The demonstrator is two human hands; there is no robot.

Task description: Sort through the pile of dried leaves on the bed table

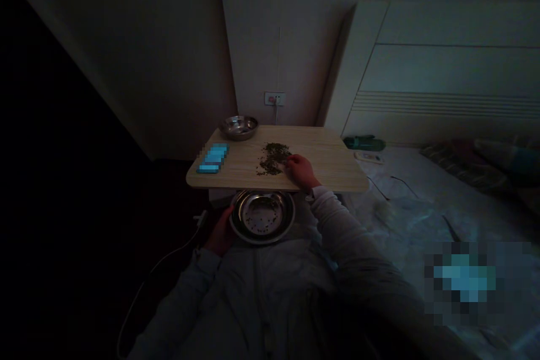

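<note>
My left hand grips the left rim of a steel bowl held just below the near edge of a small wooden table. Some small dark grains lie in the bowl. My right hand rests on the tabletop with its fingers curled against the right edge of a pile of small dark grains. Whether the fingers hold any grains is hidden in the dim light.
A second steel bowl stands at the table's far left corner. A blurred blue object lies on the left side of the table. A wall socket sits behind. A bed extends to the right, and a white cable runs down at the left.
</note>
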